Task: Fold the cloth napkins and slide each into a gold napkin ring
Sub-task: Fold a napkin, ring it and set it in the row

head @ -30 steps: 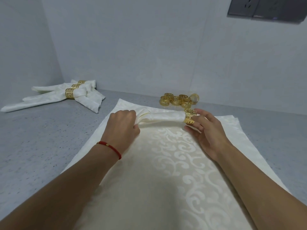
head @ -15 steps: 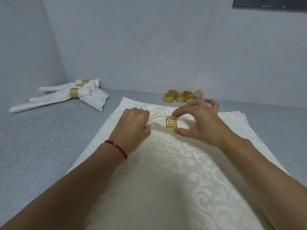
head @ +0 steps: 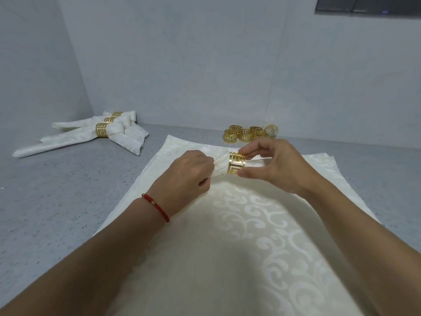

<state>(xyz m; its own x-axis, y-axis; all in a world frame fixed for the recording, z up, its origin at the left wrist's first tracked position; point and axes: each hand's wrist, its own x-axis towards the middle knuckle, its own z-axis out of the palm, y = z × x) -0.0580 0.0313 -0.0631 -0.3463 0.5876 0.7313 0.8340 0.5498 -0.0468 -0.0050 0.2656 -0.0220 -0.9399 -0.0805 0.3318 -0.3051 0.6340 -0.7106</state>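
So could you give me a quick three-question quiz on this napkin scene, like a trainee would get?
1. True or false: the gold napkin ring is already around the rolled napkin.
2. Which hand pinches that ring: A) left hand B) right hand?
3. Fill in: the spare rings sit on the grey ____, beyond the flat napkin stack.

Key: 1 true; 2 B; 3 countertop.

Both forearms bare with no sleeves in view, left hand wears a thin red cord bracelet at the wrist with a small gold bead on it, right hand has no jewellery visible, short plain nails.
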